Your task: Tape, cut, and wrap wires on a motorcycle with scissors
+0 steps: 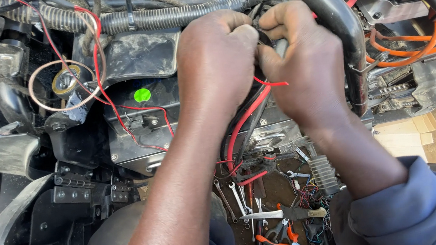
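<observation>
My left hand and my right hand meet in front of an opened motorbike, fingers pinched together on a small black connector with dark wires. A thin red wire sticks out between the two hands. Thicker red cables run down from under the hands toward the engine. What the fingertips grip beyond the connector is hidden by the knuckles.
A corrugated black wire loom crosses above. A black frame tube passes right of my right hand. Orange cables lie at right. A black box with a green dot sits left. Spanners, pliers and a knife lie on the ground.
</observation>
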